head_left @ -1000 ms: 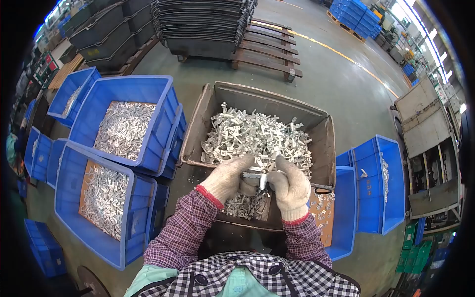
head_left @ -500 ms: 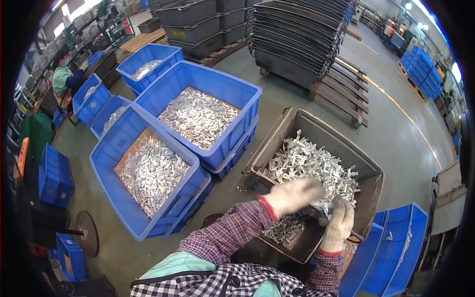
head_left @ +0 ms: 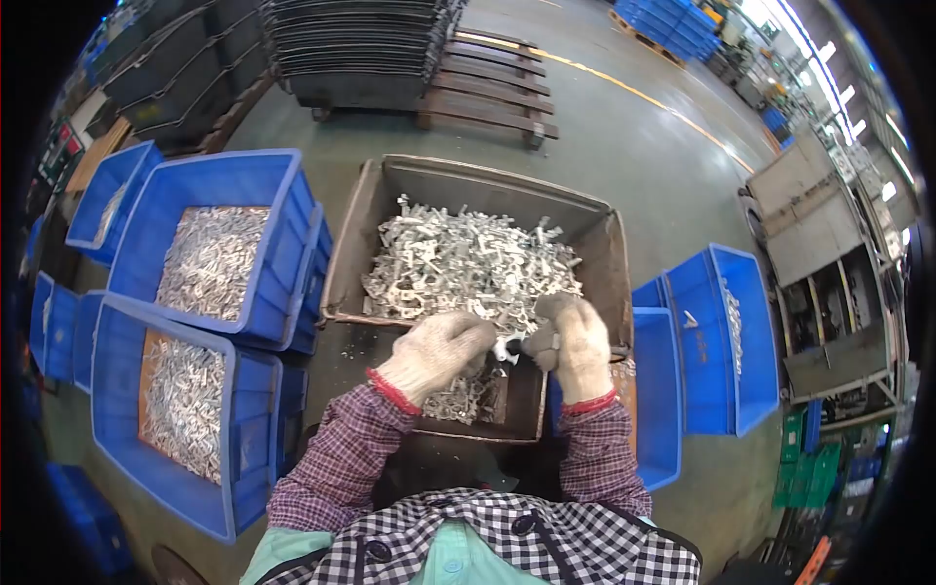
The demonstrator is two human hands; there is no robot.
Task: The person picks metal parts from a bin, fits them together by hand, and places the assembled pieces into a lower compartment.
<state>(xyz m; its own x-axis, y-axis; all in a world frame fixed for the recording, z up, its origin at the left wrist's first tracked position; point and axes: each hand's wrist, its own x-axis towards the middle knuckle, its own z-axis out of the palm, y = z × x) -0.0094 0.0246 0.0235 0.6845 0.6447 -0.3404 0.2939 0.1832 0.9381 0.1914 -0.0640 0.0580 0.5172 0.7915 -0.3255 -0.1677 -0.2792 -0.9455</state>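
Observation:
A large worn grey bin [head_left: 624,263] holds a heap of small silvery metal parts [head_left: 468,258]. At its near edge, both of my gloved hands come close together over a smaller dark tray [head_left: 526,414] with more such parts. My right hand [head_left: 580,346] is closed, its dirty fingertips pinching one small metal part [head_left: 505,348]. Curled beside that part is my left hand [head_left: 439,353]; what its fingers hold, if anything, is hidden.
On the left stand blue bins [head_left: 229,366] filled with metal parts. More blue bins [head_left: 717,341] are at the right, near a metal cabinet [head_left: 829,273]. Behind lie a wooden pallet [head_left: 487,88] and stacked dark bins [head_left: 356,49].
The view has swung right, bringing the grey bin to the middle. My left hand, blurred and outstretched over the heap before, has drawn back and curled near my right hand.

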